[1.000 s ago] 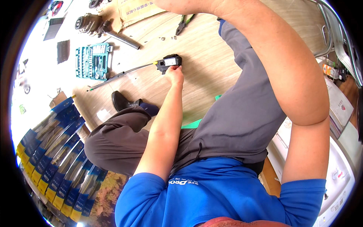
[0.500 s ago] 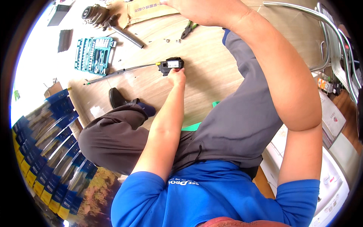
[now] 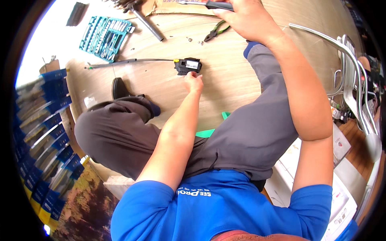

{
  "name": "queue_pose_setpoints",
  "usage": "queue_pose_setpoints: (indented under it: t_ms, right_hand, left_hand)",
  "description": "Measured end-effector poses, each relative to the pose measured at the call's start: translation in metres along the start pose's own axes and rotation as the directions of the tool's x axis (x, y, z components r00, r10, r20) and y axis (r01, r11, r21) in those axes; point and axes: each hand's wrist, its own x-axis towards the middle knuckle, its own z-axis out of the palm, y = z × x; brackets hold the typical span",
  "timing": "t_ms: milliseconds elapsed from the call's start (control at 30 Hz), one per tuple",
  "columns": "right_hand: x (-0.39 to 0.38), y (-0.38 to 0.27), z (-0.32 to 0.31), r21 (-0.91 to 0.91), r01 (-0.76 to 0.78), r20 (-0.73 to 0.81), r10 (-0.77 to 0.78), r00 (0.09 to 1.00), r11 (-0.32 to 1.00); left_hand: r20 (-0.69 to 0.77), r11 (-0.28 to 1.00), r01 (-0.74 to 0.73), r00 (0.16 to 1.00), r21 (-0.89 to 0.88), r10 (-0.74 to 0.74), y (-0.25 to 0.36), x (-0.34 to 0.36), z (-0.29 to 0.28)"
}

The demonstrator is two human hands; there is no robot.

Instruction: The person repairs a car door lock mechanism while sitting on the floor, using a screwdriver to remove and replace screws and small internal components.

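Observation:
My left hand (image 3: 194, 82) is closed on the lower edge of a black plastic latch unit (image 3: 183, 69) with a white label and a yellow piece at its left. From that piece a thin black cable (image 3: 140, 60) runs left to a small green tip. At the top edge, my right hand (image 3: 251, 18) is closed round the dark handle of a screwdriver (image 3: 220, 5), whose metal shaft points left. The screwdriver is clear of the latch unit. Green-handled pliers (image 3: 217, 31) lie on the floor below the right hand, beside several small metal parts (image 3: 190, 39).
A teal socket set case (image 3: 105, 38) lies open at the upper left. Near it rest a metal part with a long tube (image 3: 148, 25) and flat cardboard (image 3: 175, 9). Blue-and-yellow packages (image 3: 44, 120) hang at the left. A chrome-framed chair (image 3: 345, 52) stands at the right.
My right hand has come down and rightward, bringing a screwdriver into view. The view has shifted, and the left hand still holds the latch unit.

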Motion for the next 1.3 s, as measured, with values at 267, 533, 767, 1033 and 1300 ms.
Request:
queue_pose_setpoints:
  t_ms: [267, 533, 767, 1033, 1300]
  right_hand:
    - [-0.021, 0.02, 0.056, -0.238, 0.12, 0.336, -0.034, 0.941, 0.964]
    - [-0.108, 0.034, 0.127, -0.439, 0.004, 0.498, 0.24, 0.833, 0.898]
    - [-0.124, 0.07, 0.157, -0.4, 0.064, 0.542, 0.179, 0.821, 0.914]
    - [-0.116, 0.077, 0.168, -0.397, 0.081, 0.572, 0.177, 0.801, 0.914]
    - [-0.103, 0.067, 0.177, -0.379, 0.124, 0.614, 0.149, 0.775, 0.917]
  left_hand:
    - [0.423, 0.734, 0.523, 0.837, -0.434, -0.346, -0.06, 0.008, 0.025]
    - [0.83, -0.112, 0.828, 0.557, -0.55, 0.038, 0.0, -0.023, 0.001]
    - [0.71, -0.467, 0.704, 0.674, -0.535, 0.204, 0.017, -0.038, 0.016]
    - [0.748, -0.513, 0.651, 0.663, -0.559, 0.026, 0.023, -0.028, 0.016]
    - [0.734, -0.546, 0.624, 0.679, -0.559, 0.025, 0.017, -0.019, 0.014]
